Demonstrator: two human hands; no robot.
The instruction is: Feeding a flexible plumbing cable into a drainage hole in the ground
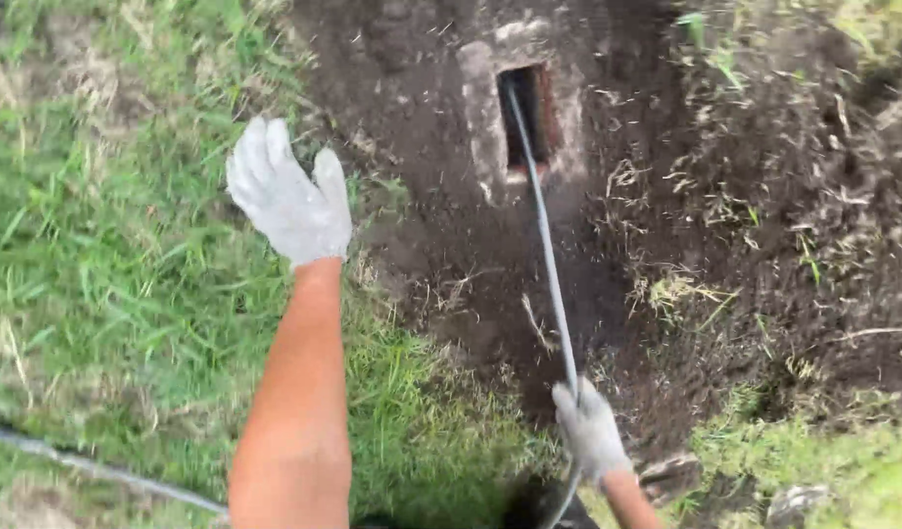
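Observation:
I look down into a dug pit of dark soil. At its far end a rectangular opening shows in a pale concrete surface. A long thin grey rod or cable runs from that opening toward me. My right hand, in a white glove, is closed around the rod's near part. My left hand, also gloved in white, is held out over the grass edge of the pit with fingers apart and nothing in it.
Green grass covers the ground on the left. Loose soil with dry grass clumps is heaped on the right. A grey hose or pipe lies across the grass at the lower left.

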